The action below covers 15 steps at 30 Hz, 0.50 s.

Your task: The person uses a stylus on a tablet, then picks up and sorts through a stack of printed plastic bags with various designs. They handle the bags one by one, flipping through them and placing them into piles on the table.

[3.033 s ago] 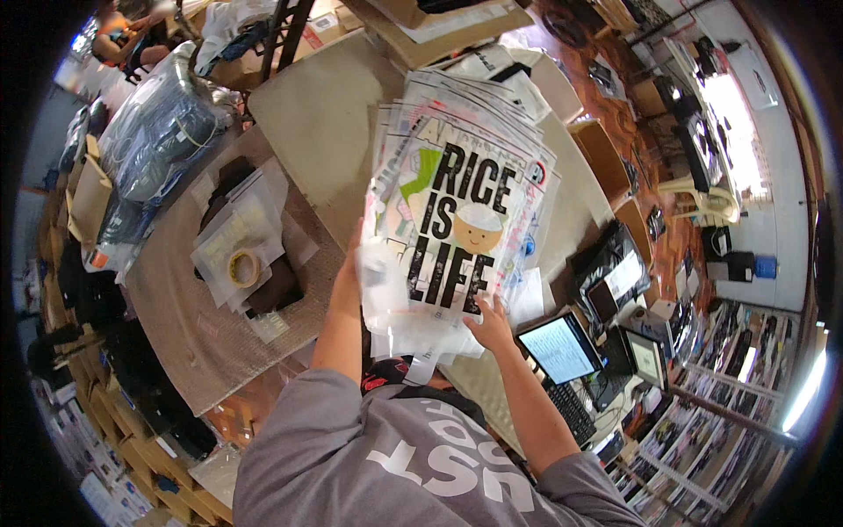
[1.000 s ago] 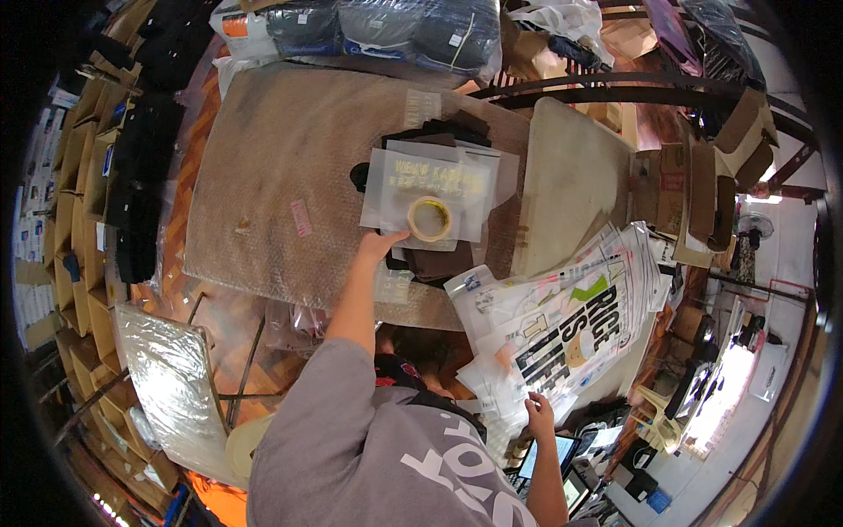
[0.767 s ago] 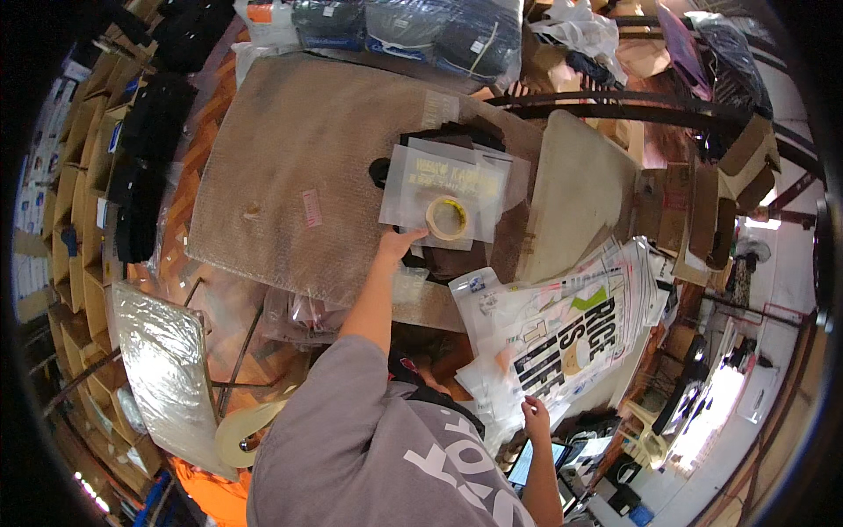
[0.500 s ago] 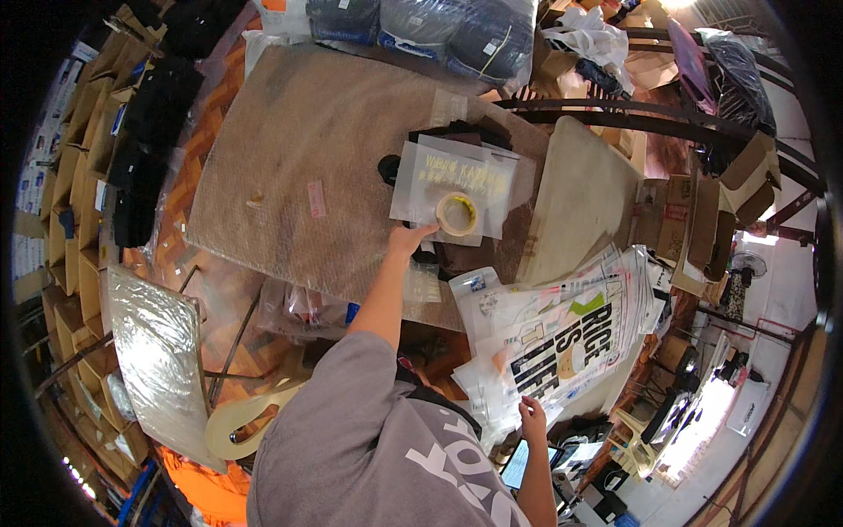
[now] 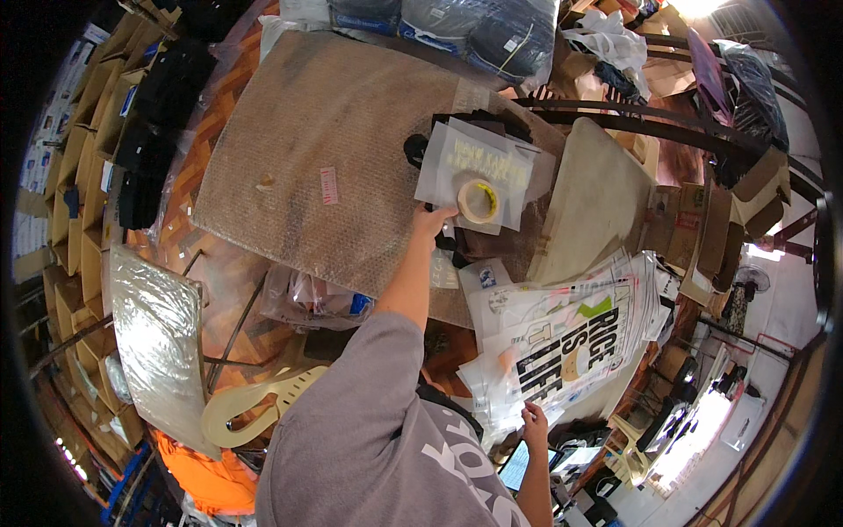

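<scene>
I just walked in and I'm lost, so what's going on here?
A person has their left hand at the edge of translucent sheets with yellow lettering, close to a roll of tape lying on them, over a bubble-wrapped table. Whether it grips anything is unclear. Their right hand is at the near edge of a spread pile of printed clear sheets.

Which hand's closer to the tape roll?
Left. The left hand is just left of the tape roll, fingertips at or almost at its edge. The right hand is well below and to the right, by the printed sheets.
</scene>
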Each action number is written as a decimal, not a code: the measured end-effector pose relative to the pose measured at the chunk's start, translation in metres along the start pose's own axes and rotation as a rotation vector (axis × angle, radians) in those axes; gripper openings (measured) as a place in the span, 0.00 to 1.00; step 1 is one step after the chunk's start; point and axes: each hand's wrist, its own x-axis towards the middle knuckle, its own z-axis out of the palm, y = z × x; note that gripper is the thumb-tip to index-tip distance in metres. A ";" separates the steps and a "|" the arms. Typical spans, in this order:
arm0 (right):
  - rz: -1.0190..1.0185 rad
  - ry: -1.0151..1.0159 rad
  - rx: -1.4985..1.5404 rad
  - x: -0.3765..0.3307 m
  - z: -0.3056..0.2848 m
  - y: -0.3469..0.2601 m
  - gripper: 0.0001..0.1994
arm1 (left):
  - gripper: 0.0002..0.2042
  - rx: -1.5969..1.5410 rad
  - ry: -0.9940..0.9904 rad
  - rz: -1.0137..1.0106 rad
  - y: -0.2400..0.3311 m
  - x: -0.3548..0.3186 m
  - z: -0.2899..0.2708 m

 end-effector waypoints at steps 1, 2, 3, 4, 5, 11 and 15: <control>0.019 -0.005 -0.006 -0.001 -0.001 -0.001 0.16 | 0.31 -0.029 -0.026 0.034 0.007 0.001 -0.005; 0.035 -0.007 -0.014 -0.001 -0.003 -0.003 0.16 | 0.31 -0.063 -0.054 0.069 0.016 0.003 -0.009; 0.018 -0.006 -0.015 0.001 -0.005 -0.001 0.16 | 0.30 -0.087 -0.068 0.082 0.021 0.013 -0.015; 0.000 -0.005 -0.017 0.003 -0.006 0.002 0.16 | 0.29 -0.055 -0.042 0.086 0.027 0.020 -0.022; -0.010 -0.004 -0.012 0.004 -0.005 0.006 0.16 | 0.29 -0.013 -0.020 0.087 0.044 0.020 -0.028; -0.032 -0.034 -0.042 0.013 0.003 -0.002 0.15 | 0.21 0.119 0.043 0.017 0.098 0.084 -0.109; -0.002 -0.093 -0.051 0.020 0.007 -0.013 0.16 | 0.17 0.116 0.048 -0.023 0.174 0.087 -0.170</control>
